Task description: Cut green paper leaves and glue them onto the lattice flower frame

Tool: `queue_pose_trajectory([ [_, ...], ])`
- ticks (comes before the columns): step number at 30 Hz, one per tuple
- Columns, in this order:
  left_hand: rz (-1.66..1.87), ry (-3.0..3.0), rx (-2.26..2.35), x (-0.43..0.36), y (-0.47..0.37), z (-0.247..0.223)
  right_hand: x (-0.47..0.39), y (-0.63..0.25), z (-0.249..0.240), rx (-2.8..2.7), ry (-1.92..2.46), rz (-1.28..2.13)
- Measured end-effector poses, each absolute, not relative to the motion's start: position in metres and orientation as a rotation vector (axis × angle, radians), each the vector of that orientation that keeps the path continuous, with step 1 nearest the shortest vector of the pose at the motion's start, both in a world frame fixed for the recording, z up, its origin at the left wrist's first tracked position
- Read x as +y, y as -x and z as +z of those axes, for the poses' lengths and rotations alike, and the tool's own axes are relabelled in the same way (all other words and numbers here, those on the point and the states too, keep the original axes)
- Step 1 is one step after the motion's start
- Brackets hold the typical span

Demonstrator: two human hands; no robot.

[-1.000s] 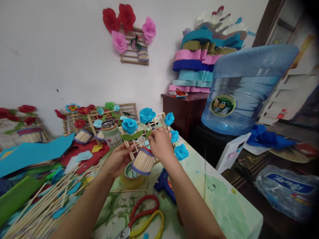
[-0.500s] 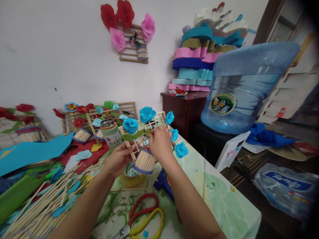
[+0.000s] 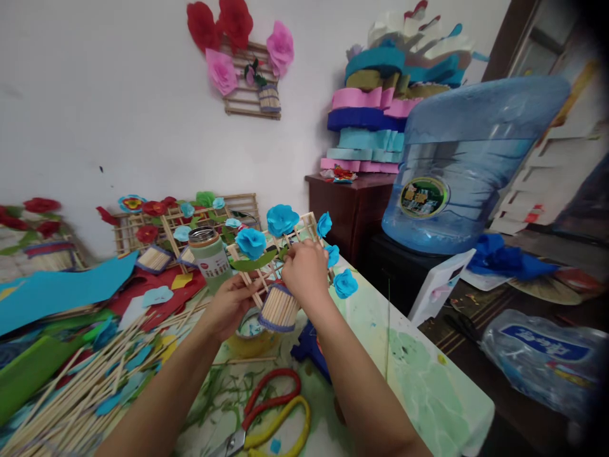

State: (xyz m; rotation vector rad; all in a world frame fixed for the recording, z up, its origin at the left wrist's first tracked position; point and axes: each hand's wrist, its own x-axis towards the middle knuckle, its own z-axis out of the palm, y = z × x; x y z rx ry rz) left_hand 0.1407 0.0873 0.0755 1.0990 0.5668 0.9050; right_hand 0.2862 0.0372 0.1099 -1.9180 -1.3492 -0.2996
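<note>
My left hand (image 3: pixel 234 303) is closed around the left edge of a small wooden-stick lattice (image 3: pixel 308 223), which leans above the table. Blue paper flowers (image 3: pixel 282 220) are fixed along its top and right side, and a long green paper leaf (image 3: pixel 255 264) lies across its left part. A little basket of short sticks with purple trim (image 3: pixel 278 309) sits low on the front. At the lattice's middle, my right hand (image 3: pixel 305 271) has its fingers pinched together beside a small green leaf tip; what they grip is hidden behind them.
Red-and-yellow scissors (image 3: pixel 275 406) lie near me, beside a blue tool (image 3: pixel 311 350) and a yellow tape roll (image 3: pixel 252 343). Loose sticks (image 3: pixel 90 374) and coloured paper (image 3: pixel 71 289) cover the left. A green jar (image 3: pixel 209 257) stands behind; a water bottle (image 3: pixel 469 165) is at right.
The view has shifted slightly. My left hand and the lattice's lower part have moved a little to the right; my right hand stays pinched at the same place on the lattice.
</note>
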Motion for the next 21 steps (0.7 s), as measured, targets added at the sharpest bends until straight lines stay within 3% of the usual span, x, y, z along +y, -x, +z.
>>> queue_pose_trajectory([
  [16, 0.927, -0.999, 0.599, 0.087, -0.141, 0.077, 0.037, -0.298, 0.110, -1.264, 1.849, -0.317],
  [21, 0.945, -0.962, 0.670, 0.087, -0.140, 0.079, 0.039, -0.305, 0.111, -1.293, 1.803, -0.159],
])
